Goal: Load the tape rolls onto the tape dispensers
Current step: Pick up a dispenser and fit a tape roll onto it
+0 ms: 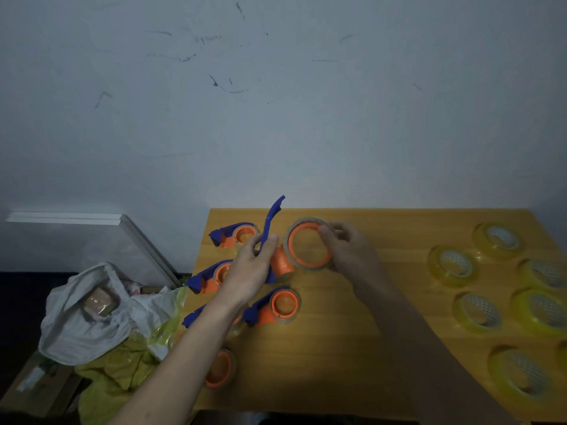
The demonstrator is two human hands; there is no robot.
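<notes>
Left hand (pixel 251 265) clamps the dispenser (pixel 270 237); right hand (pixel 346 250) pinches the tape roll (pixel 308 243) by its rim, probably light, stiff, slick-sided.

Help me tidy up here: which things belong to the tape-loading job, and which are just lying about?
Job: dispenser in left hand; tape roll in right hand; loaded dispensers; spare rolls.

Lying about: white bag; yellow wrapping; cardboard; white board.
</notes>
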